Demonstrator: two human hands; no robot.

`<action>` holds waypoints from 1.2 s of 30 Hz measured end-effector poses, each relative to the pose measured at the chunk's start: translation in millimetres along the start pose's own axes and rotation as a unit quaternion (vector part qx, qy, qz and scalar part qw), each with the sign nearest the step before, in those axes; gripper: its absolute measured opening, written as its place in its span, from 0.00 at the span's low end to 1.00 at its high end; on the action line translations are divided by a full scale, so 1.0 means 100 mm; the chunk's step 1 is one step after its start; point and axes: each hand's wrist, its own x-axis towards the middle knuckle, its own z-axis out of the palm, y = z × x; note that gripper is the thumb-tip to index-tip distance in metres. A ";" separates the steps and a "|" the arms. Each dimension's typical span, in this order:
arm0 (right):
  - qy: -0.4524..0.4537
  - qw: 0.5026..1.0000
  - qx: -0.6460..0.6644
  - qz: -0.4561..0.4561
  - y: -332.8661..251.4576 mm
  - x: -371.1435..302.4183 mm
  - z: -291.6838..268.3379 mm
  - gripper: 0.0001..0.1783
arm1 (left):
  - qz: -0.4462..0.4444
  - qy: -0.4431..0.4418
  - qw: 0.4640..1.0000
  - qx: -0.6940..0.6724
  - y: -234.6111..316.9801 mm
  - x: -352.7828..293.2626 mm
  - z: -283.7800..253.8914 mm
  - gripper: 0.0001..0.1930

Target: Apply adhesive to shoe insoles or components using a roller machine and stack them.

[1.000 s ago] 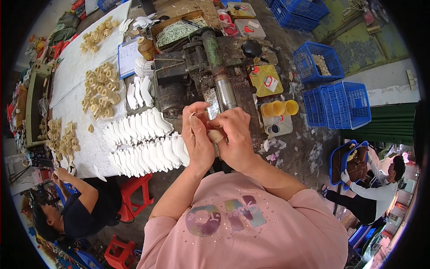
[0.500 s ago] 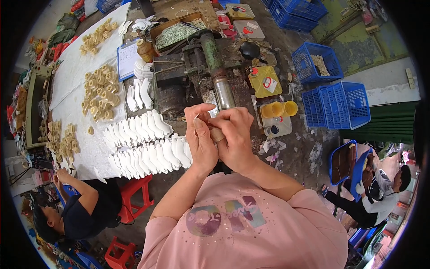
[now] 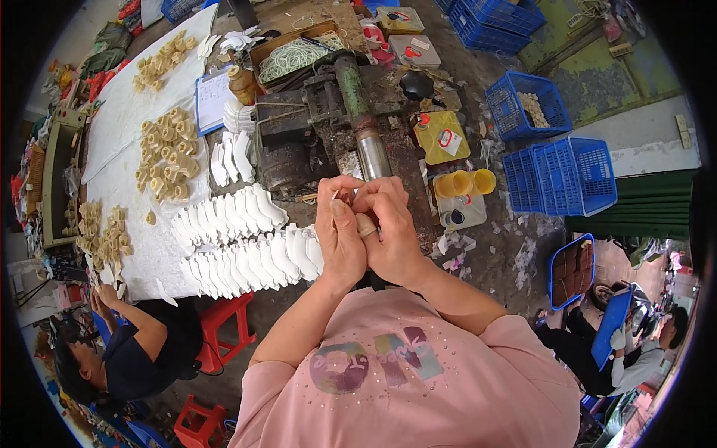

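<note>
My two hands meet in front of my chest, just below the metal cylinder (image 3: 373, 154) of a green, grimy machine. My right hand (image 3: 396, 239) is closed around a small beige piece (image 3: 366, 225), part of which shows between the palms. Against it presses my left hand (image 3: 342, 246), with thumb and forefinger pinched near a thin white sliver (image 3: 334, 196). Most of the beige piece is covered by fingers, so its full shape cannot be made out. Rows of curved white pieces (image 3: 246, 257) lie to the left of my left hand.
Beige fittings (image 3: 168, 153) lie in heaps on a white-covered table (image 3: 112, 168). Yellow cups (image 3: 467, 181) and a yellow can (image 3: 442, 137) stand right of the machine, with blue crates (image 3: 564, 175) beyond. People work at left (image 3: 142, 332) and far right (image 3: 635, 358).
My hands stay together, shifting slightly, and the fingers have turned a little around the beige piece. At far right, the person has lowered a blue tray, uncovering brown contents in another tray.
</note>
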 end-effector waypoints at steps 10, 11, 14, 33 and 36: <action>0.092 0.980 0.150 0.096 0.13 0.18 -0.59 0.06 | -0.169 0.092 0.977 0.095 -0.06 0.10 -0.37 0.06; 0.089 0.993 0.038 0.072 0.27 0.24 -0.76 0.05 | -0.182 0.073 0.975 0.105 -0.08 0.11 -0.50 0.06; -0.154 0.948 -0.259 0.100 0.51 0.35 -1.10 0.05 | -0.188 0.024 0.969 0.162 -0.25 0.05 -0.69 0.08; -0.035 0.973 -0.025 0.226 0.72 0.07 -0.71 0.15 | 0.013 0.087 0.845 0.528 -0.63 -0.50 -1.79 0.07; -0.036 0.972 -0.033 0.231 0.67 0.09 -0.66 0.15 | -0.021 -0.118 0.766 0.632 -0.92 -1.00 -1.96 0.09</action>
